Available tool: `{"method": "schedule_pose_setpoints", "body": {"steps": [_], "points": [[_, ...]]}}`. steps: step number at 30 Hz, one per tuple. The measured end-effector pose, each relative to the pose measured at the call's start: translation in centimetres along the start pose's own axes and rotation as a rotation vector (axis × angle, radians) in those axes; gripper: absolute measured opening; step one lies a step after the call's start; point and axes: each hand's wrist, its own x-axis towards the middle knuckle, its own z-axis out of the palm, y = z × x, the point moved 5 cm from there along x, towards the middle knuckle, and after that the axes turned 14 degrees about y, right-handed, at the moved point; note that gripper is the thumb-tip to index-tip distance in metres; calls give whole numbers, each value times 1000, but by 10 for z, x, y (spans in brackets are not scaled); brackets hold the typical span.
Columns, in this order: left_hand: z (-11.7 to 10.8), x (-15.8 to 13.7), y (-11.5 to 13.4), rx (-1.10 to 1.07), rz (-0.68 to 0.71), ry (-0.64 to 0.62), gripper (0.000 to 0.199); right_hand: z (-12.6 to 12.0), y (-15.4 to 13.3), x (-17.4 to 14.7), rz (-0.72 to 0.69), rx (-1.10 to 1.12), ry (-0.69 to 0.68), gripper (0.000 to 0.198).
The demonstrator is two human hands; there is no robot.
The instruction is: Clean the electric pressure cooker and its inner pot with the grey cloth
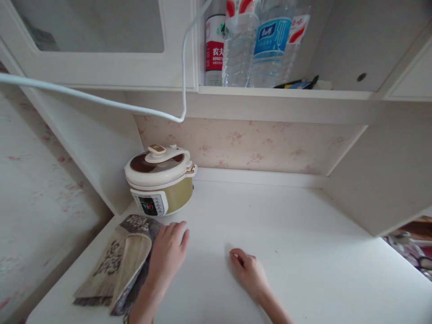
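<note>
My left hand (169, 246) is at the right edge of a folded grey and beige patterned cloth (114, 258), with its fingers stretched out and the thumb apart. Whether the fingertips press on the cloth or the counter I cannot tell. On the white counter (216, 216) my right hand (248, 267) rests with its fingers curled and closed, and nothing shows in it. Behind the cloth stands a cream and olive-green electric cooker (162, 180), its lid on and its control panel facing front.
A white cable (135, 108) hangs across the upper left in front of a cabinet door (118, 69). Several plastic bottles (273, 45) stand on the open shelf (286, 93) above the counter. A side panel (381, 180) bounds the counter on the right.
</note>
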Motion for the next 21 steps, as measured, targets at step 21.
{"method": "schedule_pose_setpoints", "body": {"steps": [21], "points": [[123,-63,64,-928,-662,-523,24,0,-13,-5,-158,-142,-7,25]]}}
